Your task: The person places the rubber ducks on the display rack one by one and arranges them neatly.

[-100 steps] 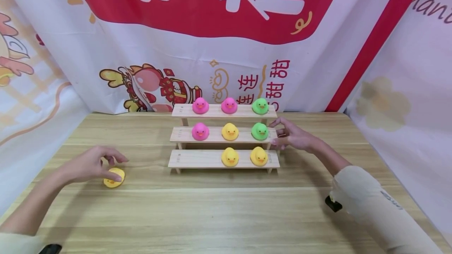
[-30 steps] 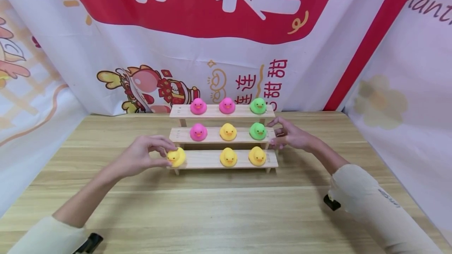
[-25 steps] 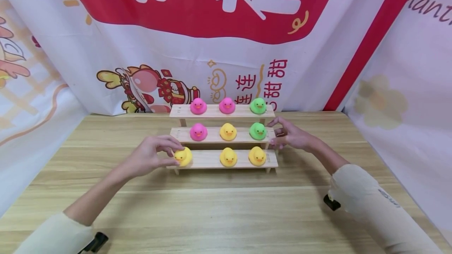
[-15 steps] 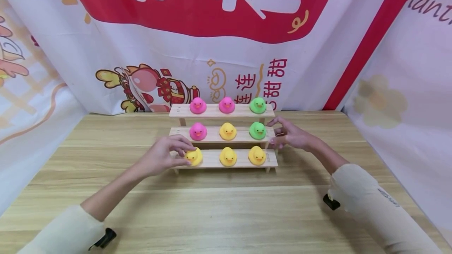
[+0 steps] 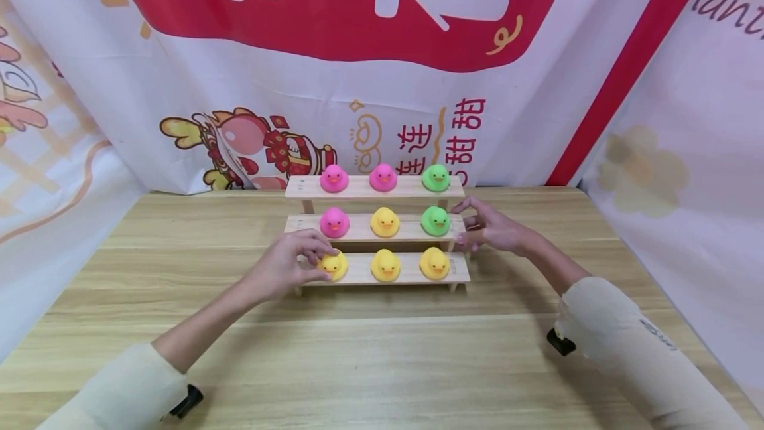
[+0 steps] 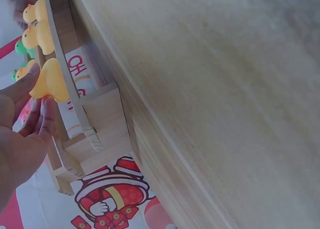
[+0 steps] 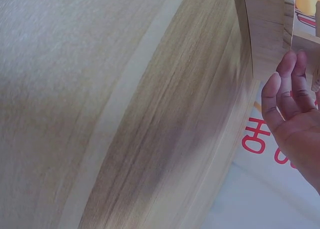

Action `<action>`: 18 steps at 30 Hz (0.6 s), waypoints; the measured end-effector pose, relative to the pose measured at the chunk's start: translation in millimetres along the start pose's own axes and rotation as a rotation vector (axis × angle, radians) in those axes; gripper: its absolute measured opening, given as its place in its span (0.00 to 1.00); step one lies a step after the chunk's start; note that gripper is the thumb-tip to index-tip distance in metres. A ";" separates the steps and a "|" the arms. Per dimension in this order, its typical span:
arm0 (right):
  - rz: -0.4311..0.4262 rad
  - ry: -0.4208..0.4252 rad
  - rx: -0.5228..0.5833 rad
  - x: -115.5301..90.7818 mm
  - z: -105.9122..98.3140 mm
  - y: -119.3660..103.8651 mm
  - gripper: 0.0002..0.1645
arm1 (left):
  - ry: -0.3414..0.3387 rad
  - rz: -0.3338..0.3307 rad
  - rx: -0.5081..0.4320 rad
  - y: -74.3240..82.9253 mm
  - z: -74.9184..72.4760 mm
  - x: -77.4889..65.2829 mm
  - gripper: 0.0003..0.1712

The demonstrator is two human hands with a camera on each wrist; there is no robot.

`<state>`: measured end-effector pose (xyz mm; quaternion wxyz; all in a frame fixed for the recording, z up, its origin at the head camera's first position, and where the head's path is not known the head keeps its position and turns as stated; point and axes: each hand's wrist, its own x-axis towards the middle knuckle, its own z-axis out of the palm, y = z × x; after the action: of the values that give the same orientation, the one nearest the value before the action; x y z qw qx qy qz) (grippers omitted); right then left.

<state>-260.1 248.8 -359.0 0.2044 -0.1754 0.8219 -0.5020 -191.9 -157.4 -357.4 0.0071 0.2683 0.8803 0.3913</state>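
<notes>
A three-tier wooden rack (image 5: 361,269) holds rubber ducks in rows. At the left of its lowest shelf, my left hand (image 5: 289,264) pinches a yellow rubber duck (image 5: 337,267) between thumb and fingers. The left wrist view shows that duck (image 6: 56,84) standing over the shelf, thumb on one side and fingertips on the other. Two more yellow ducks sit further right on this shelf. My right hand (image 5: 498,231) grips the right end of the middle shelf, thumb at the front and a finger at the back. In the right wrist view its fingertips reach the rack's wooden end (image 7: 270,34).
The middle shelf carries a pink duck (image 5: 335,223), a yellow duck (image 5: 384,222) and a green duck (image 5: 436,221). On the top shelf stand two pink ducks and a green duck (image 5: 436,178). Behind the wooden table (image 5: 382,363) hangs a printed cloth (image 5: 334,78).
My left hand took the yellow duck from the table at the left, brought it over to the lowest shelf and moved it rightward along it. The right hand stayed at the rack's end.
</notes>
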 end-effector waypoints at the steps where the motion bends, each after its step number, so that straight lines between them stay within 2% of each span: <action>1: 0.000 0.001 -0.002 -0.3 -0.1 0.0 0.34 | 0.001 -0.003 0.003 0.5 0.2 0.1 0.18; 5: -0.003 -0.001 0.000 -1.6 -0.8 -0.1 0.34 | 0.007 -0.010 0.021 2.0 0.9 0.6 0.20; 10: -0.028 -0.008 -0.008 -3.6 -1.7 1.1 0.33 | 0.040 0.014 0.065 2.2 -4.0 -5.1 0.23; 15: -0.067 -0.006 -0.078 -9.9 -1.8 6.4 0.36 | 0.137 0.051 0.125 -2.2 -21.3 -19.8 0.18; 18: -0.107 0.081 -0.186 -18.7 -4.1 10.8 0.33 | 0.214 0.049 0.200 -8.4 -38.0 -28.4 0.15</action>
<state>-247.2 265.8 -364.1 0.1268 -0.2168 0.8621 -0.4402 -180.0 -201.7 -342.5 -0.1232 0.2459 0.9037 0.3282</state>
